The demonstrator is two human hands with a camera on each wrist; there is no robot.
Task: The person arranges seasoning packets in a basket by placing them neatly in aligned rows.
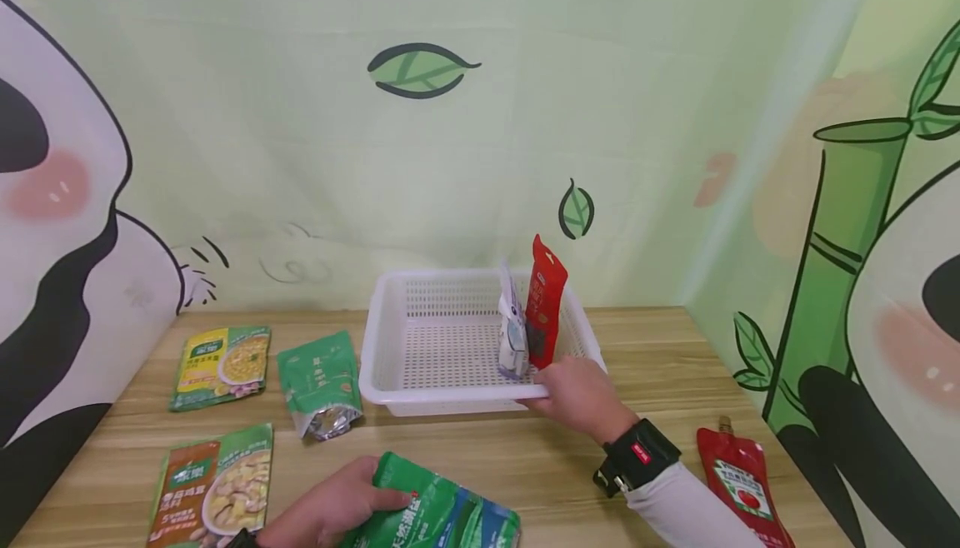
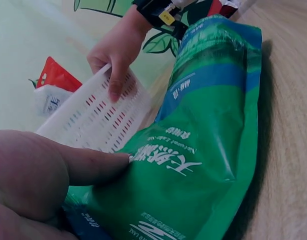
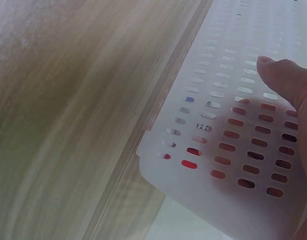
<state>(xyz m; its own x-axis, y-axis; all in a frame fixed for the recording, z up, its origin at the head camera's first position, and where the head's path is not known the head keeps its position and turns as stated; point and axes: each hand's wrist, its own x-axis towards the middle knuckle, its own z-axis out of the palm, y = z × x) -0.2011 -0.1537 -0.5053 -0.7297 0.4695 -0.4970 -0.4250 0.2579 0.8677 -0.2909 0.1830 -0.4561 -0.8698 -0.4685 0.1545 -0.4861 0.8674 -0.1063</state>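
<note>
At the near edge of the table, my left hand [image 1: 341,498] holds a green and blue pouch [image 1: 435,506], its thumb pressed on the printed front. The left wrist view shows this plump pouch [image 2: 193,130] close up. My right hand [image 1: 581,398] grips the front right rim of a white perforated plastic basket [image 1: 457,398], thumb against the outer wall [image 3: 218,75]. A red packet [image 1: 546,302] and a white packet [image 1: 513,336] stand upright inside the basket at its right side, just beyond the right hand.
Left of the basket lie a green foil-bottomed pouch [image 1: 322,377], a yellow and green packet [image 1: 223,365] and a brown and green packet [image 1: 213,485]. A red spouted ketchup pouch [image 1: 742,481] lies at the right. A printed cloth backdrop [image 1: 300,115] rises behind the table.
</note>
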